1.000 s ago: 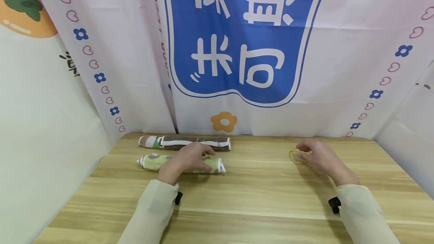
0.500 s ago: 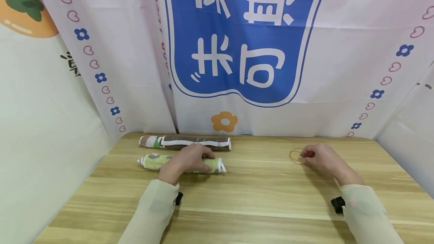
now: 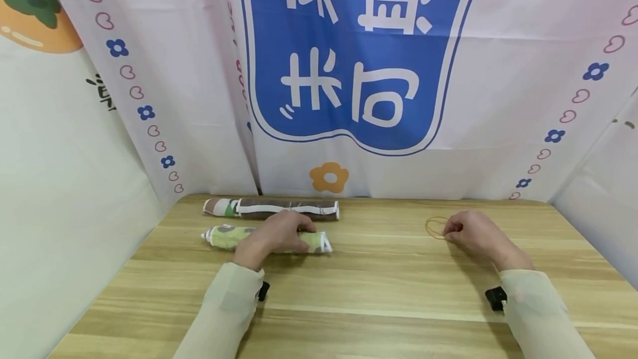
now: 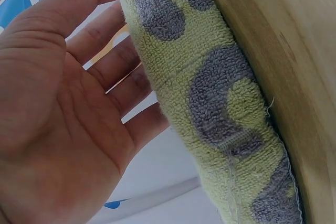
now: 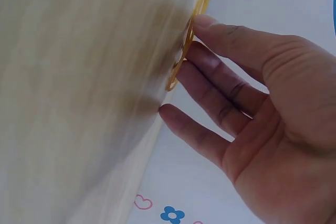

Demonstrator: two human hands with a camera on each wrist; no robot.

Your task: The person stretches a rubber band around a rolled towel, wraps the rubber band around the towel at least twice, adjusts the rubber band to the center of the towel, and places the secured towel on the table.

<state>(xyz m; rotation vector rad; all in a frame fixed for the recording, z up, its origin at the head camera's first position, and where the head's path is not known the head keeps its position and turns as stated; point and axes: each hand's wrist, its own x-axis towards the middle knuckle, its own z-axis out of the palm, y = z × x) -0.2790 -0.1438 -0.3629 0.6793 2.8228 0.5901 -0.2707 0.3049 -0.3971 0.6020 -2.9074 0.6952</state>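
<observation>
Left hand [image 3: 278, 234] grips rolled towel [image 4: 207, 95]; right hand [image 3: 476, 234] pinches rubber bands [image 5: 199, 8]. A weak pinch could drop them.

Even, diffuse light brightens the head view, with soft shadows on the pale, striped wooden tabletop [image 3: 384, 292]. The left-wrist view is dimmer; the right-wrist view is hazy, its tabletop blurred and shaded near the bare right hand [image 5: 268, 135].
</observation>
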